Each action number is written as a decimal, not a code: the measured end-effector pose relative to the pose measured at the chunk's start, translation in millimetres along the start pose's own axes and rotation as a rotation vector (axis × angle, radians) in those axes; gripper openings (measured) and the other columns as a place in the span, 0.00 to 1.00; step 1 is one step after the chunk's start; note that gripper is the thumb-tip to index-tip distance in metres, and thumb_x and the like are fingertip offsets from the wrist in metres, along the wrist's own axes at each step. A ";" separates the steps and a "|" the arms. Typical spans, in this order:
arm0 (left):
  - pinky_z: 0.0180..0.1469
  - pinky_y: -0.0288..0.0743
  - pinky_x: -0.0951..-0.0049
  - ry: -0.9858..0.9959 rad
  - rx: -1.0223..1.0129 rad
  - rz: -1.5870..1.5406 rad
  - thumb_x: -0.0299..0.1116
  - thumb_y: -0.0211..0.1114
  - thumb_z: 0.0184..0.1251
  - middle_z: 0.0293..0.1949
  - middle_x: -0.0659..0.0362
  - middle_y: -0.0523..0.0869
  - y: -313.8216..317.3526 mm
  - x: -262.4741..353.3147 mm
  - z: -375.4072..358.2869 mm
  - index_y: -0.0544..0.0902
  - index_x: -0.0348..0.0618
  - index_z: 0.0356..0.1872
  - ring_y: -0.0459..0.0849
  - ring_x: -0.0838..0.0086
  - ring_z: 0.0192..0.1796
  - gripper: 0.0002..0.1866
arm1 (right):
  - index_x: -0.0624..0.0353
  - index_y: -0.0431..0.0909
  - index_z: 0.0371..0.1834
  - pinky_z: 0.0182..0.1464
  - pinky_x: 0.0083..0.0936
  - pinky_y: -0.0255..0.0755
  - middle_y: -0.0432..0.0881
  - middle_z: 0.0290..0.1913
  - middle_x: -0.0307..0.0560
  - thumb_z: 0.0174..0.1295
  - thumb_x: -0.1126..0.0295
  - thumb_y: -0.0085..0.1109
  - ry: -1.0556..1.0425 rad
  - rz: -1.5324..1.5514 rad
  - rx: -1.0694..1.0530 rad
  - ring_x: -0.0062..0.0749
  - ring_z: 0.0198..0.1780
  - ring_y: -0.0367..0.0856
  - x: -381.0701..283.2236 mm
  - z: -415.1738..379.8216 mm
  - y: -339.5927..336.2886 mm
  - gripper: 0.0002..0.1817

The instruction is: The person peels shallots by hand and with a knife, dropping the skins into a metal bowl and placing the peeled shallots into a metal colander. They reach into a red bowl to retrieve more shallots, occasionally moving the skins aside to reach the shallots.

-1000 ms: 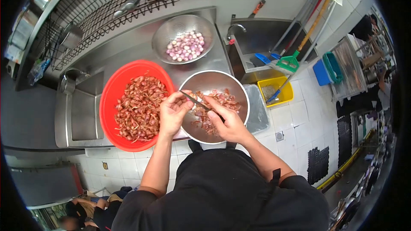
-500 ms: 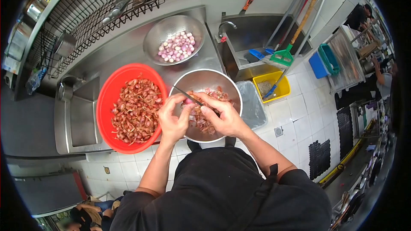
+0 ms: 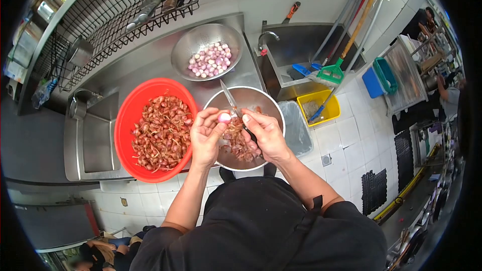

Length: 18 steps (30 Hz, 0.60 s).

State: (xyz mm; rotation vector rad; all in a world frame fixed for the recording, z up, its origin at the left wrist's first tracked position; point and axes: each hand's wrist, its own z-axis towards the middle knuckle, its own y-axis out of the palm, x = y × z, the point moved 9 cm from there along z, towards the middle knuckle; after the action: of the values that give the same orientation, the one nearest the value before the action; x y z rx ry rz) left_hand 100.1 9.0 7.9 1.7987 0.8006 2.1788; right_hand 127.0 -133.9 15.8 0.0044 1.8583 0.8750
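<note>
Between the fingertips of my left hand (image 3: 205, 133) is a peeled pinkish-white shallot (image 3: 224, 117). My right hand (image 3: 267, 134) is wrapped around the dark handle of a small knife (image 3: 229, 95), its blade pointing up and left, close to the shallot. Both hands are above a steel bowl (image 3: 279, 115) with papery shallot skins (image 3: 236, 143) inside. To the left, a red basin (image 3: 122, 133) holds many unpeeled shallots (image 3: 161, 133) with roots. Behind the bowl, a steel colander (image 3: 182, 52) contains peeled shallots (image 3: 208, 61).
A sink (image 3: 98, 145) lies left of the red basin. Above it hangs a wire rack (image 3: 125, 15). On the right are a second sink (image 3: 301, 40), a yellow bucket (image 3: 335, 103), a grey bin (image 3: 298, 138) and leaning broom handles (image 3: 357, 30). Other people are at the far edges.
The knife blade has swung from lying across the left fingers to pointing upward, away from them. The shallot now shows clearly at the left fingertips, its surface pale and bare.
</note>
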 end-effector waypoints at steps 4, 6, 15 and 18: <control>0.64 0.72 0.65 -0.038 0.025 -0.193 0.26 0.65 0.70 0.55 0.52 0.82 -5.7 -0.3 1.8 0.72 0.41 0.63 0.82 0.70 0.56 0.22 | 0.64 0.76 0.65 0.21 0.13 0.62 0.74 0.21 0.33 0.75 0.67 0.52 -0.159 -0.228 0.194 0.11 0.19 0.67 4.5 9.6 -34.8 0.19; 0.62 0.73 0.66 -0.070 0.037 -0.207 0.28 0.65 0.71 0.54 0.55 0.83 -18.1 -8.7 4.6 0.74 0.42 0.60 0.82 0.70 0.56 0.19 | 0.68 0.76 0.62 0.29 0.20 0.71 0.81 0.25 0.39 0.75 0.67 0.52 -0.293 -0.536 0.228 0.17 0.25 0.76 4.8 15.2 -53.3 0.19; 0.52 0.77 0.73 -0.199 0.110 -0.489 0.24 0.64 0.71 0.46 0.59 0.85 -42.1 -37.1 3.4 0.79 0.44 0.50 0.82 0.74 0.47 0.09 | 0.70 0.75 0.62 0.45 0.29 0.74 0.86 0.36 0.49 0.73 0.67 0.52 -0.262 -0.727 0.181 0.30 0.39 0.83 13.4 5.4 -38.5 0.20; 0.52 0.78 0.74 -0.149 0.170 -0.390 0.25 0.62 0.72 0.49 0.58 0.84 -21.2 -17.4 0.0 0.79 0.44 0.50 0.82 0.74 0.48 0.08 | 0.68 0.71 0.67 0.42 0.21 0.71 0.81 0.32 0.40 0.72 0.70 0.53 -0.209 -0.483 0.099 0.19 0.35 0.77 -3.2 -10.4 -6.7 0.22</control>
State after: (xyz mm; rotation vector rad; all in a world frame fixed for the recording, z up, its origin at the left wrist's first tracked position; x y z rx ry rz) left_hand 100.4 18.2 -18.0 1.6806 1.2140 1.7557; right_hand 122.7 -145.9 16.6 -0.2712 1.6061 0.4287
